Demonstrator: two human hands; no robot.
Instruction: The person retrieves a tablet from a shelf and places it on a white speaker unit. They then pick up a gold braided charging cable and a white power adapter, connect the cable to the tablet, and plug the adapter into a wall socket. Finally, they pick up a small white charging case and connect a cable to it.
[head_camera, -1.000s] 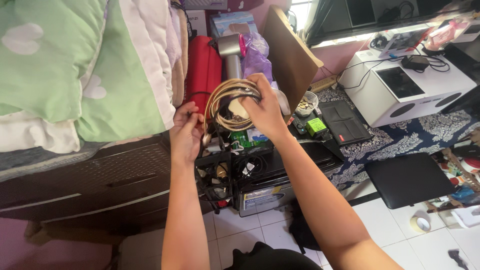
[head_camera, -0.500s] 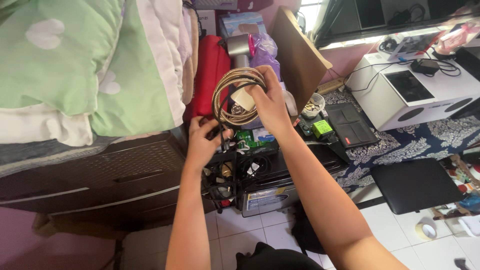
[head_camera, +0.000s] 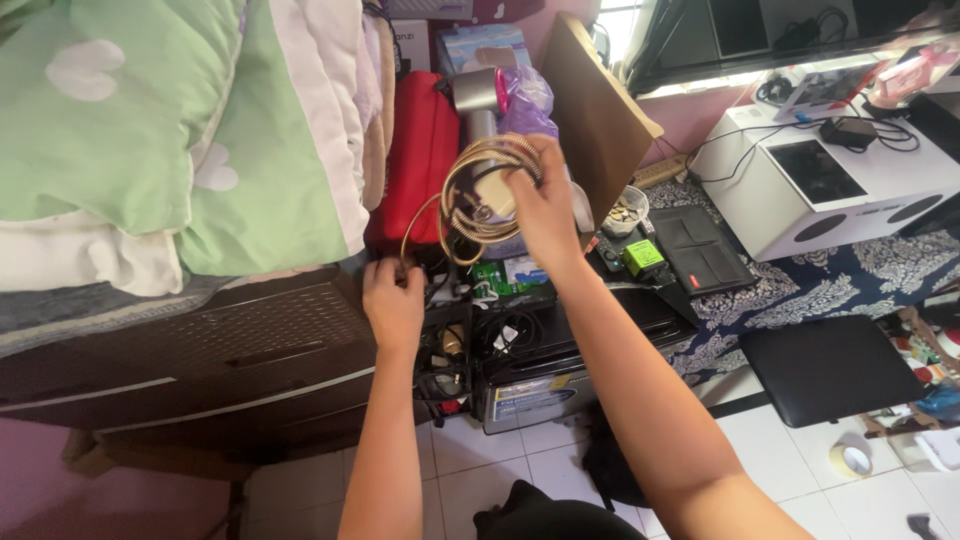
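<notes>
While our right hand (head_camera: 535, 205) pinches the coiled gold cable (head_camera: 480, 200) aloft above the cluttered crate (head_camera: 455, 345) and our left hand (head_camera: 392, 300) closes on its loose tail, we judge it light, springy, best gripped across the bundled loops.

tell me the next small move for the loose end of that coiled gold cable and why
Probably lift the left hand to feed the trailing end up: the coiled gold braided cable sits gathered in the right hand, but one strand hangs down to the left fingers.
</notes>
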